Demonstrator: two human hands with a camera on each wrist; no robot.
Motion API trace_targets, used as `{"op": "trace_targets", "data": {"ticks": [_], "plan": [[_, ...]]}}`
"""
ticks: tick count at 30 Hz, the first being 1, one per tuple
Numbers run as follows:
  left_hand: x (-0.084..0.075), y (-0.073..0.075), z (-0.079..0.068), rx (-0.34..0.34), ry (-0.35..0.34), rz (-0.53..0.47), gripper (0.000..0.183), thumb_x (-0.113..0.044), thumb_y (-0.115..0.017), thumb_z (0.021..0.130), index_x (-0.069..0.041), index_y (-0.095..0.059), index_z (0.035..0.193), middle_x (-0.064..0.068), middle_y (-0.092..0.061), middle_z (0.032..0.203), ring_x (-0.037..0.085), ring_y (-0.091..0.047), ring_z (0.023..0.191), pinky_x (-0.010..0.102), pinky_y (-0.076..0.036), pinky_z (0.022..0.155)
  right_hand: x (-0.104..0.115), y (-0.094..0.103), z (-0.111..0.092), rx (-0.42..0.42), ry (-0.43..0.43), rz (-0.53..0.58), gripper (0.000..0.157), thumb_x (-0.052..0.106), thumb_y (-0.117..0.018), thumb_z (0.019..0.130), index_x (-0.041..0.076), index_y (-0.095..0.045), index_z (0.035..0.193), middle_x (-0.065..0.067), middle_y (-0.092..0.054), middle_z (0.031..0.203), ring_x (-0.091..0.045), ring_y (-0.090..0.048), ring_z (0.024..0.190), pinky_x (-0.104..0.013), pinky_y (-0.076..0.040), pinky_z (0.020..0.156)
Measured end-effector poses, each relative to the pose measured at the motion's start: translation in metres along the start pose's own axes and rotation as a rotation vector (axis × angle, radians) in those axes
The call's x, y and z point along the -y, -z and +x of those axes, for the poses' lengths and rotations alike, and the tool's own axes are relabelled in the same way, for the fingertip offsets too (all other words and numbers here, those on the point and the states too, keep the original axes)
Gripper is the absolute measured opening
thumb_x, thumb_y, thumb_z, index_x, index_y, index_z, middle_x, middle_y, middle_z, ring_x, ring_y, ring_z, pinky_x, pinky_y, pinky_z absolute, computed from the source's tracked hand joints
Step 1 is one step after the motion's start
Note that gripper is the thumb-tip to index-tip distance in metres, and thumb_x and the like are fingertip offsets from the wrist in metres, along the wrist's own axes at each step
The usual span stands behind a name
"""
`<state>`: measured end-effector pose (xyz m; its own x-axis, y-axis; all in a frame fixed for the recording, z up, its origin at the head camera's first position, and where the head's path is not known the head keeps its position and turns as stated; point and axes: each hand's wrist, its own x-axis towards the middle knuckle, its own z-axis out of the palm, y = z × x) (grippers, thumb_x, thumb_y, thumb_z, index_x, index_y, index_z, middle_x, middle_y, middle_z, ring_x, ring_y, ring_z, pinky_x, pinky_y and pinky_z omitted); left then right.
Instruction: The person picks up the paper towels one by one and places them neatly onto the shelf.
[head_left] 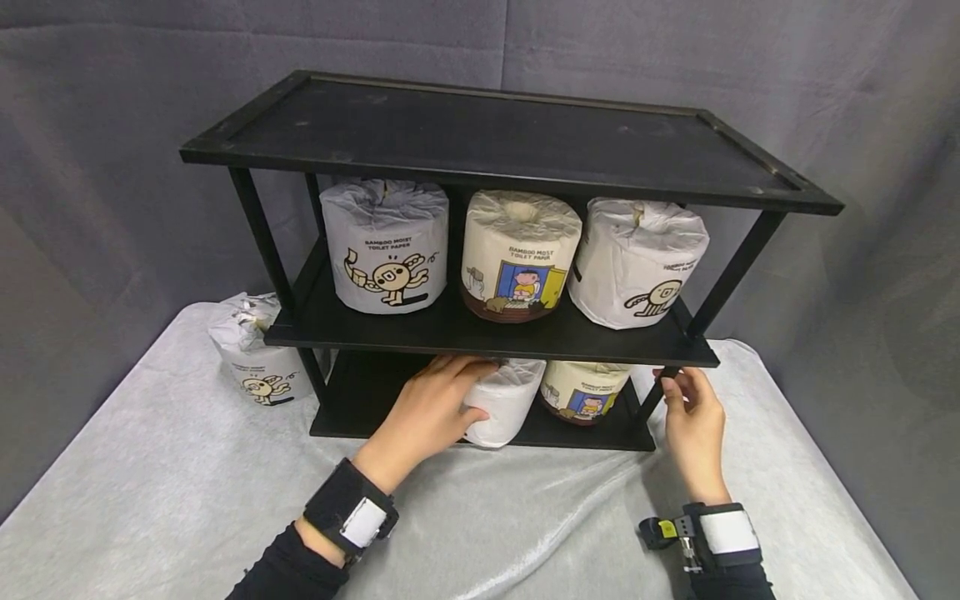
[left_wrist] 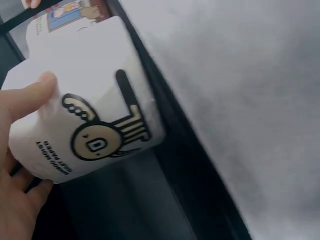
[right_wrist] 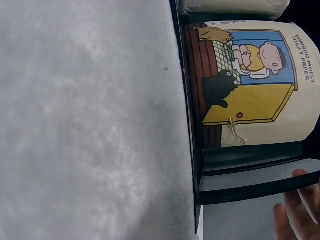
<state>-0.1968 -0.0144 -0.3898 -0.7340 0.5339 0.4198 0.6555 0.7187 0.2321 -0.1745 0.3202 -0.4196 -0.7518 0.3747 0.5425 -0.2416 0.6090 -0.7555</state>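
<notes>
My left hand (head_left: 433,404) grips a white wrapped toilet roll (head_left: 504,408) on the lower shelf (head_left: 360,392) of a black rack, thumb on its side. In the left wrist view, the roll (left_wrist: 95,105) shows a cartoon creature and printed letters. Beside it stands a cream toilet roll (head_left: 588,392) with a boy-and-door picture, also seen close in the right wrist view. At the rack's right end, my right hand (head_left: 697,429) holds the black front post (head_left: 656,398), with fingers (right_wrist: 302,212) passing behind it.
On the upper shelf (head_left: 442,336) stand a white roll (head_left: 386,250), a cream roll (head_left: 521,258) and another white roll (head_left: 637,262). One more white roll (head_left: 262,354) sits on the pale cloth (head_left: 187,492) left of the rack. The flat black top (head_left: 510,129) overhangs the shelves.
</notes>
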Motion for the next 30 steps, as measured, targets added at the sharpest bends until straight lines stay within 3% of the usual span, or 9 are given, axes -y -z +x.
{"op": "trace_targets", "data": {"ticks": [13, 21, 30], "plan": [[-0.002, -0.009, 0.013, 0.006, 0.118, -0.048, 0.057, -0.030, -0.083, 0.082, -0.019, -0.061, 0.134, 0.005, -0.058, 0.136, 0.028, -0.053, 0.124, 0.045, -0.049, 0.096, -0.001, 0.001, 0.000, -0.005, 0.015, 0.007, 0.018, -0.003, -0.057, 0.098, -0.006, -0.062, 0.115, -0.021, -0.070, 0.098, 0.007, -0.054, 0.080, -0.007, -0.041, 0.070], [0.000, -0.016, 0.020, -0.009, 0.123, -0.023, 0.061, -0.029, -0.082, 0.084, -0.010, -0.058, 0.136, 0.011, -0.055, 0.137, 0.031, -0.054, 0.122, 0.044, -0.046, 0.099, -0.001, 0.001, 0.000, -0.008, 0.030, 0.018, 0.018, -0.004, -0.058, 0.097, -0.006, -0.062, 0.115, -0.020, -0.070, 0.098, 0.005, -0.055, 0.079, -0.008, -0.041, 0.070], [0.000, -0.018, 0.019, -0.001, 0.090, 0.045, 0.063, -0.032, -0.079, 0.086, -0.009, -0.055, 0.139, 0.011, -0.055, 0.139, 0.030, -0.055, 0.123, 0.043, -0.042, 0.104, -0.003, 0.000, 0.000, -0.007, 0.030, 0.011, 0.019, -0.004, -0.057, 0.097, -0.006, -0.062, 0.116, -0.021, -0.070, 0.100, 0.007, -0.055, 0.081, -0.008, -0.042, 0.072]]}}
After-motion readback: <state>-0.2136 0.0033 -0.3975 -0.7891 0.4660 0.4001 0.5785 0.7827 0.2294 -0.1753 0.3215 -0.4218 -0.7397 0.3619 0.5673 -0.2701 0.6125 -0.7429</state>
